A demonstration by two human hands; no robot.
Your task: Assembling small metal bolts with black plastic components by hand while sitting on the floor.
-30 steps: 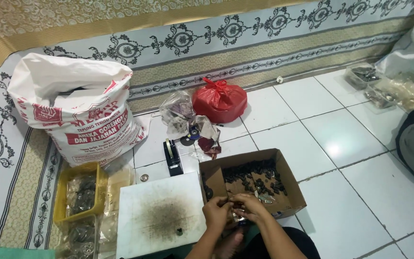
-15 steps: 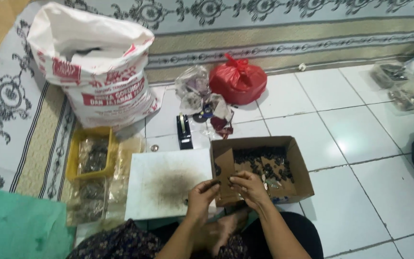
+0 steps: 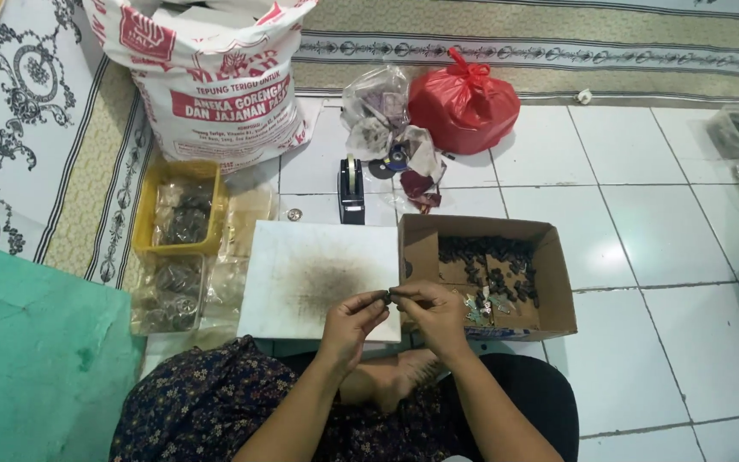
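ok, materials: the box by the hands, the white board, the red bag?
Box: brown corrugated cardboard, matte, folded flaps. White board: stiff flat sheet, probably laminate or plastic, matte, smudged dark mid-surface. Red bag: thin plastic film, glossy, crinkled, knotted on top.

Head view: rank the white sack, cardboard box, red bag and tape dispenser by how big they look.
1. White sack, though cut off by the frame.
2. Cardboard box.
3. Red bag.
4. Tape dispenser.

Glossy white tiled floor [image 3: 643, 214] with dark grout lines, soft glare on the tiles, patterned cloth [image 3: 10, 128] with black scrollwork and beige bands along the left and top, teal mat [image 3: 27, 359] at lower left
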